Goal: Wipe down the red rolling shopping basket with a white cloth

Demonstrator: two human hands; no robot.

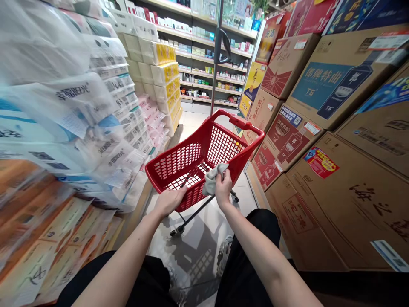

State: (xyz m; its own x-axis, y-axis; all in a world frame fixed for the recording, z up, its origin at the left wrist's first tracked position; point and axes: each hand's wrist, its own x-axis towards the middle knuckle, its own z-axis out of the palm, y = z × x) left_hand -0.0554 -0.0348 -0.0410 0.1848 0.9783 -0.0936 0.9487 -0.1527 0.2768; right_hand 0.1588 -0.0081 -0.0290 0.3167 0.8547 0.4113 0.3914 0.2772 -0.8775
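A red plastic shopping basket on wheels (191, 160) stands tilted in the aisle in front of me, with nothing showing inside it. My left hand (170, 200) grips its near rim, fingers curled over the edge. My right hand (223, 187) is closed on a grey cloth (213, 177) that lies bunched against the basket's near right rim. The basket's red handle (238, 121) points away from me. My arms reach forward above my knees in black trousers.
Stacked packs of tissue and paper goods (96, 119) wall the left side. Large cardboard cartons (335, 140) are piled on the right. A grey pole (217, 55) rises behind the basket, and stocked shelves (207, 51) cross the far end. The floor is pale tile (198, 243).
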